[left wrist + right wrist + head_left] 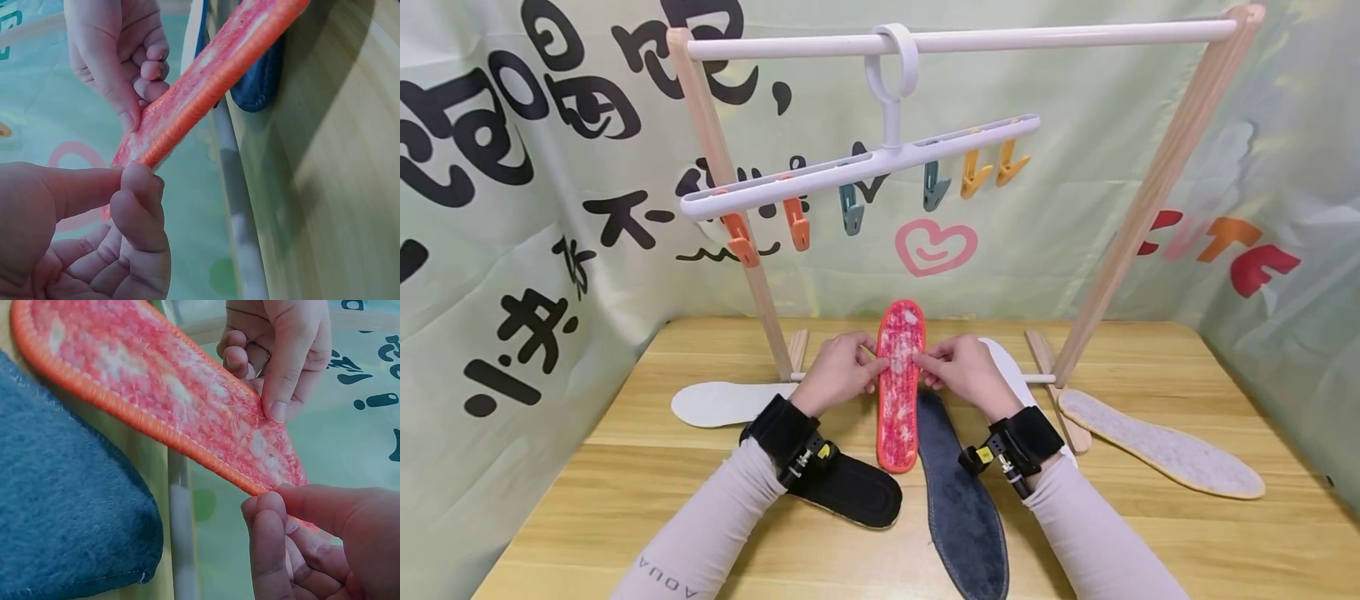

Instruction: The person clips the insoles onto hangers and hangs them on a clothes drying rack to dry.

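Observation:
A red and white fuzzy insole (898, 392) with an orange-red stitched edge is held up between both hands, tilted above the table. My left hand (842, 372) pinches its left edge between thumb and forefinger. On the opposite edge, my right hand (962, 368) pinches it the same way. Both wrist views show the thumbs on the fuzzy face of the red insole (206, 81), (156, 381) and the fingers behind. A dark blue-grey insole (962, 500) lies beneath and to the right. Under my left wrist is a black insole (857, 492), partly hidden by the arm.
A white hanger (891, 154) with orange, blue-grey and yellow clips hangs from the white rod (1060, 35) of a wooden rack (1172, 158). White insoles (722, 404) lie left and behind my right wrist; a grey insole (1165, 446) lies right on the wooden table (1225, 550).

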A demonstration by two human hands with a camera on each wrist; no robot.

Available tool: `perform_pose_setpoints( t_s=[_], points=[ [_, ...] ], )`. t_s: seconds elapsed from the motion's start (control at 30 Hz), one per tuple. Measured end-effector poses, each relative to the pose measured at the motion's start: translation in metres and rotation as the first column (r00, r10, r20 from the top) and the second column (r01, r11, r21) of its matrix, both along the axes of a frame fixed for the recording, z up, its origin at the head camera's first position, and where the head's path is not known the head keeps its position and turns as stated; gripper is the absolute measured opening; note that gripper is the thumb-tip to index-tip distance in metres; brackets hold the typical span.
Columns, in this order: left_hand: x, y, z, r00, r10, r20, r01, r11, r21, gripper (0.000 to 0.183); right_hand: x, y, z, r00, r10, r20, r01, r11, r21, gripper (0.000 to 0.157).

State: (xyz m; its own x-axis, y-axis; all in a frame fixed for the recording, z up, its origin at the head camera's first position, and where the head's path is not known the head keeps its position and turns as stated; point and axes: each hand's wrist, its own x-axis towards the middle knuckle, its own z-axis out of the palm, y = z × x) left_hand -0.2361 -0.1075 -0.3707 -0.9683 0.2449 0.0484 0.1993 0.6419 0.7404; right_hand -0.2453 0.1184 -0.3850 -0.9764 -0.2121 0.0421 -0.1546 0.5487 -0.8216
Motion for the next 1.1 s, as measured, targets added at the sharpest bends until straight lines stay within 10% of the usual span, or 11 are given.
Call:
perform_pose_setpoints(
  t_s=[1.1],
  points=[
    [0.024, -0.014, 0.018, 0.997, -0.059, -0.053, 0.067, 0.981, 0.18, 0.014, 0.023, -0.002, 0.038, 0.998, 0.016, -0.068, -0.018, 0.999, -0.033, 0.025]
  ],
)
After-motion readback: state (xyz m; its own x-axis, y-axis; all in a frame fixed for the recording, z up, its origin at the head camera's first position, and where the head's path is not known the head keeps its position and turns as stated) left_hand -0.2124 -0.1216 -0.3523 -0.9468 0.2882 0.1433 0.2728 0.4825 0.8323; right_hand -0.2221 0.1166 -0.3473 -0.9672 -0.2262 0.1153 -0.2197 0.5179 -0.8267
